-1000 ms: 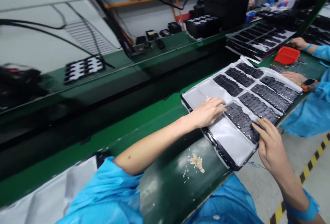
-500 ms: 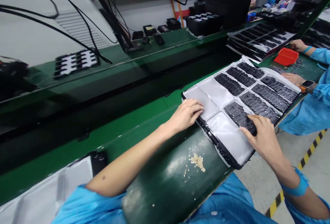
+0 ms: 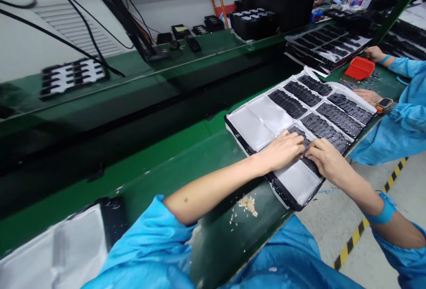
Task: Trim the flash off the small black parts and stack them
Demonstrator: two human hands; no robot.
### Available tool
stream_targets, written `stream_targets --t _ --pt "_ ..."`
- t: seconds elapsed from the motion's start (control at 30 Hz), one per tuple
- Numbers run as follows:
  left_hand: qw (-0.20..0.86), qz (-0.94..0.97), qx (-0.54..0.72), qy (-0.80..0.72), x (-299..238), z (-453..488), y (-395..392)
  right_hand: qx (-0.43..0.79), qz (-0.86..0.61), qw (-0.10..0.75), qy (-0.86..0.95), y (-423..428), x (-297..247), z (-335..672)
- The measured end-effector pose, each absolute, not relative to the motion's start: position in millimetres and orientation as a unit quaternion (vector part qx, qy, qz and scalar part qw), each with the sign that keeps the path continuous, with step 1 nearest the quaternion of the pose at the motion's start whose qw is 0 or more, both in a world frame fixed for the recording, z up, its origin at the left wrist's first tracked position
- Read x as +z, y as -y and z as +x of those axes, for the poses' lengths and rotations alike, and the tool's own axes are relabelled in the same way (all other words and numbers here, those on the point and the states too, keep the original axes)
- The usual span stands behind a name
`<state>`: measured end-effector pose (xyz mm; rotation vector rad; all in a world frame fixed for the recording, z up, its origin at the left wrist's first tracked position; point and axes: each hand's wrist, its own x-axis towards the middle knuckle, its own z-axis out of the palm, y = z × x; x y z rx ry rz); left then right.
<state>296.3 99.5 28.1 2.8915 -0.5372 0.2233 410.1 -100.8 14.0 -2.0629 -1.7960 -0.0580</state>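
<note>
Because the left hand (image 3: 284, 152) and right hand (image 3: 328, 158) share one row of overlapping black plastic parts (image 3: 299, 132), their fingertips nearly meet. Fingers on both are curled, but whether either pinches a part is hidden. That row lies directly beneath them in a white-lined compartment tray (image 3: 248, 129), whose raised dividers seem to keep rows separate; more filled rows (image 3: 328, 129) lie beyond the right hand. Under it all, the green workbench (image 3: 213, 253) presumably gives flat support. Farther past the right hand, a red scoop (image 3: 360, 68) sits beside a co-worker's hand (image 3: 375, 53), probably for easy reach.

Parts (image 3: 339, 119) black, perhaps dark grey.
</note>
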Motion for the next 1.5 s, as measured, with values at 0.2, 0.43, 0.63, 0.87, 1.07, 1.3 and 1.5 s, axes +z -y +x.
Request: stream_targets --t 0.2,0.43,0.63,0.87,1.07,1.3,1.5 --pt "0.086 0.979 0.059 0.176 30.3 296.4 -98.7 0.002 -0.718 0.115 0.687 90.4 14.2 424.6" --pt "0.067 0.981 0.06 0.174 33.1 294.4 -94.7 0.005 -0.702 0.067 0.709 89.4 20.5 424.8" --pt "0.043 0.983 0.052 0.169 36.1 291.6 -91.0 0.031 -0.685 0.065 0.725 91.5 25.1 429.9" --pt "0.057 0.983 0.062 0.164 35.1 290.2 -92.8 0.053 -0.672 0.097 0.732 95.9 23.6 436.2" --pt "0.08 0.979 0.076 0.17 34.7 287.2 -95.5 0.021 -0.727 0.2 0.656 111.1 35.0 446.6" --pt "0.097 0.975 0.088 0.179 32.2 284.9 -91.5 0.015 -0.773 0.225 0.594 129.4 19.6 442.4" --pt "0.1 0.975 0.092 0.175 29.8 286.4 -90.3 0.007 -0.77 0.243 0.59 125.8 11.3 437.7"
